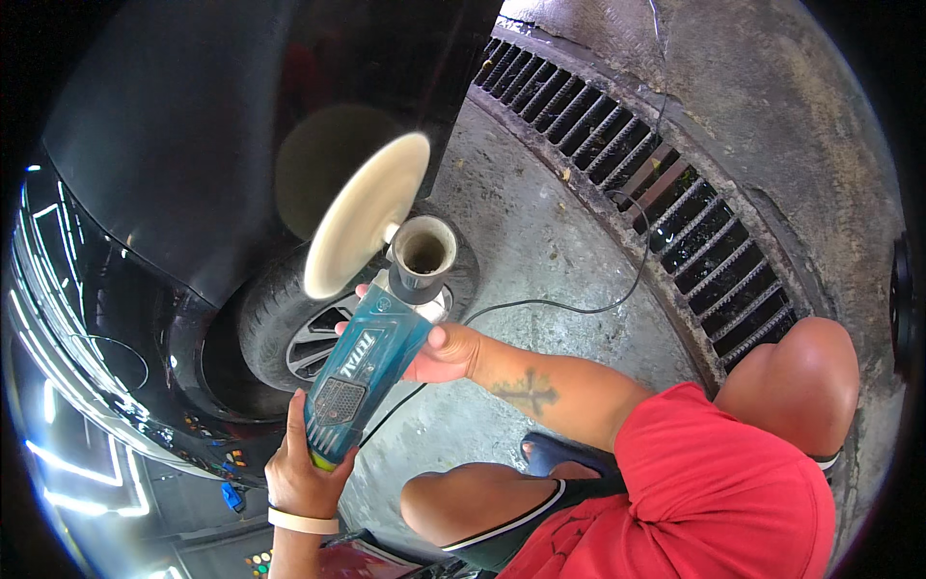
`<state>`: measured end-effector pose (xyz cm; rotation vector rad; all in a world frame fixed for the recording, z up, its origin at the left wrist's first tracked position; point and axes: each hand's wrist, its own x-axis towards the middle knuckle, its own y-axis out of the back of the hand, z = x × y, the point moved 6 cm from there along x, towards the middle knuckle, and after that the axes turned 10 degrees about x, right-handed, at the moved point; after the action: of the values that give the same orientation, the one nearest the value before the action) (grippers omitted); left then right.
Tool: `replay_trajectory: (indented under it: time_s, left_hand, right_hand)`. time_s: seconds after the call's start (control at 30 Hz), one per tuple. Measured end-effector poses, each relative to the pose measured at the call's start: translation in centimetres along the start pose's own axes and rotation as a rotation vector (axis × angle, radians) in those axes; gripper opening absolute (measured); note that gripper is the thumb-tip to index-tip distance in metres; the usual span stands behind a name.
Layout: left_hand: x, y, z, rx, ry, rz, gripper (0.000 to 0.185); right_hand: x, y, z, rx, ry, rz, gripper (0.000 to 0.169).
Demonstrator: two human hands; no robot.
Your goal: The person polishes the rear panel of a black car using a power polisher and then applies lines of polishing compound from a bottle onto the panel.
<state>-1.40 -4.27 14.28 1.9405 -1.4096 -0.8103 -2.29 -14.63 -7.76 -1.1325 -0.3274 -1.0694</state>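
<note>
Both my hands are on a teal TOTAL polisher (pixel 372 354). My left hand (pixel 307 467), with a pale band on its wrist, wraps the rear end of the body. Farther forward, my right hand (pixel 441 354) grips the front part from below, thumb on the near side. A cream buffing pad (pixel 369 217), blurred as if spinning, is tilted toward the glossy black car panel (pixel 217 145), which carries its reflection. Whether pad and panel touch, I cannot tell. A hollow grey cylinder (pixel 425 253) stands at the tool's head, its open end toward me.
Behind the polisher is the car's wheel (pixel 311 340). A black cable (pixel 557 307) runs from the tool side over the wet concrete floor (pixel 535 239) to a barred drain grate (pixel 636 166). My bent knees (pixel 792 383) are close by. A small blue object (pixel 231 497) shows lower left.
</note>
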Motion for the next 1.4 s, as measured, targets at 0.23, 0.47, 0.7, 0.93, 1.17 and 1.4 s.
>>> replay_trajectory:
  time_s: [0.23,0.47,0.7,0.93,1.17,1.4]
  left_hand:
    - [1.6,-2.0,1.8,-0.027,-0.029,-0.020,0.117]
    - [7.0,-7.7,9.3,-0.391,0.014,0.036,0.114]
    - [16.4,-6.1,17.4,-0.768,-0.059,0.210,0.110]
    - [14.0,-9.0,14.1,-0.853,0.043,0.307,0.112]
    - [5.4,-18.0,8.6,-0.990,0.272,0.377,0.111]
    - [11.7,-11.8,14.7,-1.078,0.184,0.413,0.096]
  right_hand:
    - [-1.8,1.4,-2.5,-0.073,0.067,0.061,0.129]
    - [-4.9,2.6,-13.5,-0.368,0.302,0.292,0.116]
    - [-3.4,-9.3,-26.5,-0.808,0.506,0.410,0.100]
    - [-0.4,-12.5,-20.4,-1.059,0.520,0.372,0.078]
    - [1.3,-6.7,-9.2,-0.999,0.368,0.320,0.098]
    - [2.0,-13.6,-16.3,-1.186,0.620,0.302,0.078]
